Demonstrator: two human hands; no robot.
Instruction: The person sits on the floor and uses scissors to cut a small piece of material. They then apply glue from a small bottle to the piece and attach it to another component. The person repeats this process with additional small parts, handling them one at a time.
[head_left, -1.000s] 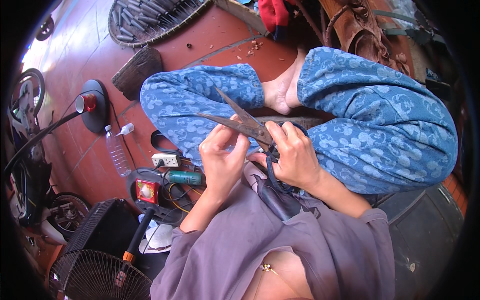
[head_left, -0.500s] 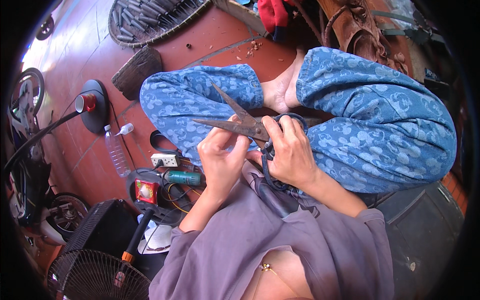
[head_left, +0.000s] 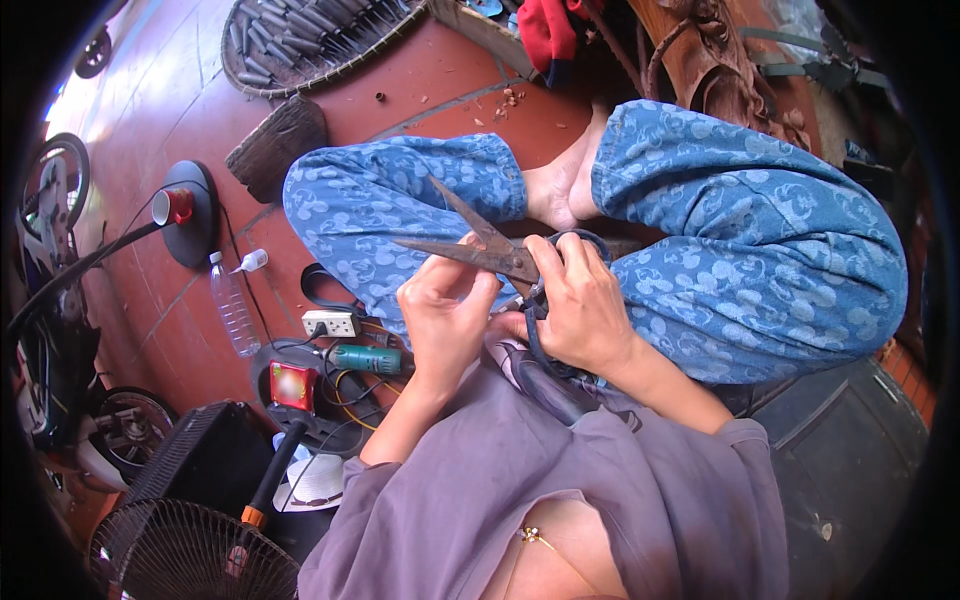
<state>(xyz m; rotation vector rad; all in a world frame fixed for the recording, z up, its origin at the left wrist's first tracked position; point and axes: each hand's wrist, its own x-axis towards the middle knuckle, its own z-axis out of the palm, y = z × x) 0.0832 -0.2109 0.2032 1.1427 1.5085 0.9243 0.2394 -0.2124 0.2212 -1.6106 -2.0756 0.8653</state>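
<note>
A pair of rusty scissors [head_left: 510,262], blades spread and pointing left, is held up over the person's lap, in front of blue patterned trousers [head_left: 740,230]. The right hand [head_left: 585,310] grips the dark handles. The left hand [head_left: 447,312] is just beside the lower blade, fingers bent with thumb and fingertips close together; I cannot tell whether something is pinched there.

On the red tiled floor [head_left: 150,290], left of the lap, are a white socket strip [head_left: 332,324] and, just beside it, a green power tool [head_left: 365,359]. Farther left stand a clear plastic bottle [head_left: 234,310] and a small white bottle [head_left: 254,260]. A red cup-shaped object [head_left: 172,206] overlaps the left edge of a round dark base [head_left: 200,245]. Beyond the left knee lies a wooden block [head_left: 277,150], near the rim of a round basket [head_left: 340,77] that holds many dark cylindrical pieces [head_left: 290,42].
</note>
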